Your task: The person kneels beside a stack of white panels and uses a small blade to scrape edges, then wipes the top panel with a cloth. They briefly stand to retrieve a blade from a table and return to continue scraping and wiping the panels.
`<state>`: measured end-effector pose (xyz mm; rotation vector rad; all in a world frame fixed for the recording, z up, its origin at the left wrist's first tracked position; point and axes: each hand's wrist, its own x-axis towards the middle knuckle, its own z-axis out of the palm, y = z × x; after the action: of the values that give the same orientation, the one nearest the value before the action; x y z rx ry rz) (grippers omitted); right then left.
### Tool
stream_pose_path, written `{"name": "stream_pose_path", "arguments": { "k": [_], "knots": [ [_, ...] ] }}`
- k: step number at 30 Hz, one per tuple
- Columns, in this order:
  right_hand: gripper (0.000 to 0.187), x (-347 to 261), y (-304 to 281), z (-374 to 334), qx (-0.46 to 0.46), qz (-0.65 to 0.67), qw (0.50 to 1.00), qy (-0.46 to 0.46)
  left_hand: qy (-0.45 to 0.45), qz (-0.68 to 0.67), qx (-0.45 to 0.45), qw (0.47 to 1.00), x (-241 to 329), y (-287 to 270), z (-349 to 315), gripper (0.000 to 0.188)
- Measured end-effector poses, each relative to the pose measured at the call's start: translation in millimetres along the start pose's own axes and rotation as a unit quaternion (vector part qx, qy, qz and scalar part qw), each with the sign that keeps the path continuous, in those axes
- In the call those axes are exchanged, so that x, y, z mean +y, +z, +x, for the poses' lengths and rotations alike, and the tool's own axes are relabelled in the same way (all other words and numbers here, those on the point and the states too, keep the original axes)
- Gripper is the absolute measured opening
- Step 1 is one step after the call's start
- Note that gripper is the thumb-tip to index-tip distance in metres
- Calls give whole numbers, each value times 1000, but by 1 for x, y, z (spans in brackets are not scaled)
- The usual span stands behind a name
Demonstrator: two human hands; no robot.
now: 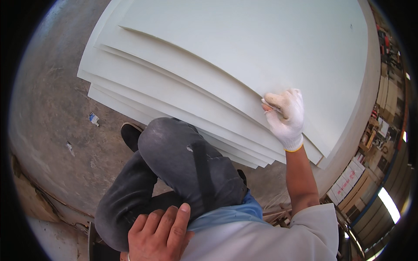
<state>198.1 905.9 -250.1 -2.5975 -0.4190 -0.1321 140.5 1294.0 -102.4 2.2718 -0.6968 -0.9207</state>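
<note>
A stack of large white sheets (244,48) lies in front of me, their near edges stepped like stairs. My right hand (286,112), in a white knitted glove with a yellow cuff edge, is at the near edge of the top sheet, toward its right end. Its fingers are curled closed, with a bare fingertip showing at the thumb side. Something thin and dark seems to be between the fingers, too small to make out. Bare and ungloved, my left hand (159,235) hovers or rests by my lap, fingers extended side by side, with nothing visible in it.
My bent legs in dark grey trousers (187,161) are close against the stack's near side. A crumpled blue-and-white scrap (93,118) lies on the concrete floor (52,104). Along the right stand cartons (347,179), boards and assorted clutter. Wooden pieces (37,200) lie at lower left.
</note>
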Motion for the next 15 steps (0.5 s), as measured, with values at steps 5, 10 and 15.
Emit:
{"name": "stream_pose_path", "arguments": {
  "k": [5,10,15],
  "knots": [
    [33,2,-2,-2,16,6,1000,-1,-15,5,1,1000,1,-1,-2,63],
    [32,5,-7,-6,20,1,1000,5,-13,0,8,1000,1,0,-3,62],
    [31,8,0,-7,9,-3,1000,19,-16,16,8,1000,3,1,-2,62]
  ]
}}
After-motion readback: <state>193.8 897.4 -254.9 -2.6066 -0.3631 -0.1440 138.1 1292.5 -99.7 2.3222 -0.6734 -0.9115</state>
